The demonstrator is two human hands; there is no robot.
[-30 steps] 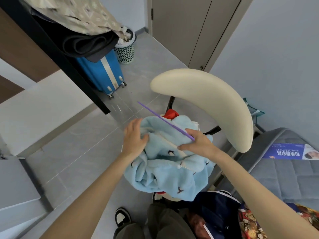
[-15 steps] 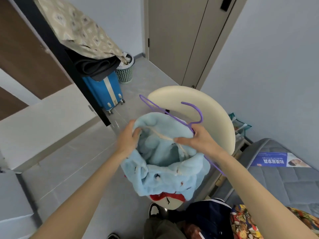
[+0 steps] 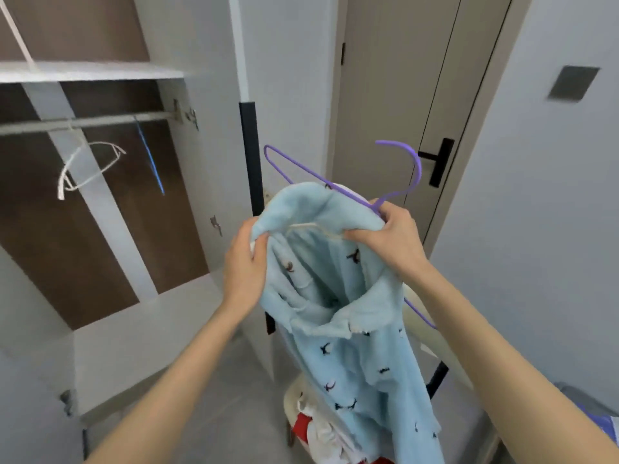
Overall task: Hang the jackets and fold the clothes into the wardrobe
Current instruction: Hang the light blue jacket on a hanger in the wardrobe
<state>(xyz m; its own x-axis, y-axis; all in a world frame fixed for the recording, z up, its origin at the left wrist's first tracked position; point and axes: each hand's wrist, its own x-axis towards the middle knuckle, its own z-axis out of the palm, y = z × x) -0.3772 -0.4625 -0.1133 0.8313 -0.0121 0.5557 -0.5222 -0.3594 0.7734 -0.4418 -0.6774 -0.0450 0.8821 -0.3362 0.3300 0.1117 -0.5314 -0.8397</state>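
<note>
Jacket point(image 3: 351, 329) with purple hanger point(image 3: 416, 169) above cluttered chair point(image 3: 290, 406), wardrobe rail point(image 3: 100, 122) left.

Fluffy light-blue jacket point(image 3: 348, 346) hangs open, purple hanger point(image 3: 398, 192) at its collar.

Wardrobe rail point(image 3: 100, 122) — white hanger point(image 3: 89, 166), blue hanger point(image 3: 151, 160); chair point(image 3: 287, 405) — red, white clothes point(image 3: 313, 430).
</note>
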